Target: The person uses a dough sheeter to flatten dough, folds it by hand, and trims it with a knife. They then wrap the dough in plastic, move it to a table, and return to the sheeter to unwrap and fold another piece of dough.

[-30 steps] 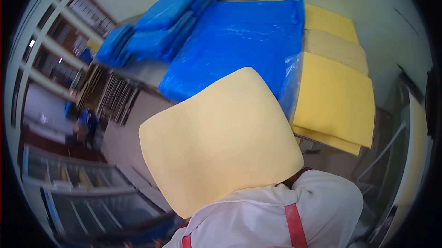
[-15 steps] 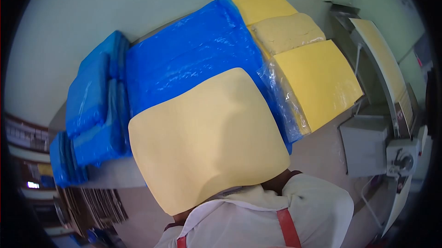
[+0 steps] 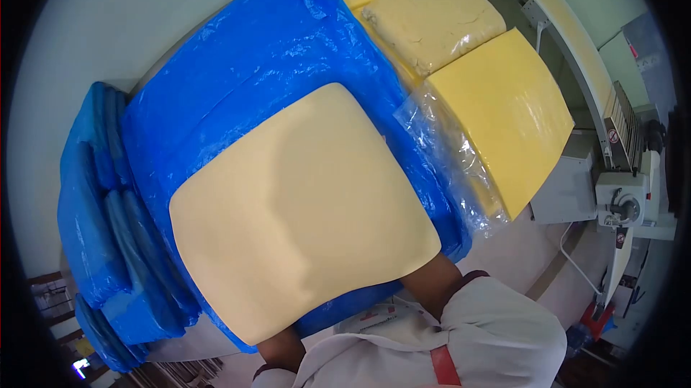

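A wide, pale yellow dough sheet (image 3: 302, 208) with rounded corners lies stretched out before me, over the blue plastic sheeting (image 3: 237, 71). My left hand (image 3: 279, 347) supports its near left corner. At the near right corner my right hand (image 3: 434, 281) holds it the same way. Both hands reach underneath, so the dough hides their fingers and only the wrists and forearms show. Blue plastic also shows below the sheet's near edge, between my arms.
Blue-wrapped slabs (image 3: 90, 222) are stacked at left. To the right lie a yellow slab (image 3: 504, 122) partly in clear plastic film (image 3: 450, 150), and a paler, cracked dough block (image 3: 435, 21). A machine with a long conveyor (image 3: 576, 50) stands far right.
The dough sheet has moved forward, away from my body and further over the blue plastic. My forearms now show beyond the sleeves, and the view has come closer to the table.
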Demonstrator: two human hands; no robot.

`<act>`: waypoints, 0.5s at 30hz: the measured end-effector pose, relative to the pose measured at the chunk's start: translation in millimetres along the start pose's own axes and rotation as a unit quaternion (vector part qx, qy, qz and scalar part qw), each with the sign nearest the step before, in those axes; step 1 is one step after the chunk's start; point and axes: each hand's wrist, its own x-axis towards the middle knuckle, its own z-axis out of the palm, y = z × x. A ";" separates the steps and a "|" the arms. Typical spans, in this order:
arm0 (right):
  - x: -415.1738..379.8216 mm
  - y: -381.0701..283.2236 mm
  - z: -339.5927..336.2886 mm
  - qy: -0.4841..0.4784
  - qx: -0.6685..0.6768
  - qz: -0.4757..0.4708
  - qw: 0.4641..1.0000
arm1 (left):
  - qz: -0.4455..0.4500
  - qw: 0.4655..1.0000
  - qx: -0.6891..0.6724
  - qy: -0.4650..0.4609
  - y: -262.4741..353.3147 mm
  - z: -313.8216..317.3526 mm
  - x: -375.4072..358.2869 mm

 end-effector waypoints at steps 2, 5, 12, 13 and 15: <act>-6.8 -11.0 12.8 -0.059 0.021 0.026 0.998 | 0.012 1.000 -0.003 -0.014 4.5 -4.2 4.7; -55.1 -44.7 34.2 -0.173 0.016 0.048 0.984 | 0.041 0.998 0.001 -0.053 17.2 -8.3 12.7; -304.0 -64.3 -17.4 0.089 -0.551 -0.254 0.790 | 0.206 0.936 0.261 -0.115 52.0 4.9 -10.5; -320.6 -56.9 -27.0 0.125 -0.622 -0.271 0.724 | 0.223 0.896 0.377 -0.076 49.6 12.4 -24.9; -319.7 -53.0 -32.5 0.236 -0.707 -0.351 0.567 | 0.240 0.782 0.574 -0.048 34.5 31.4 -40.8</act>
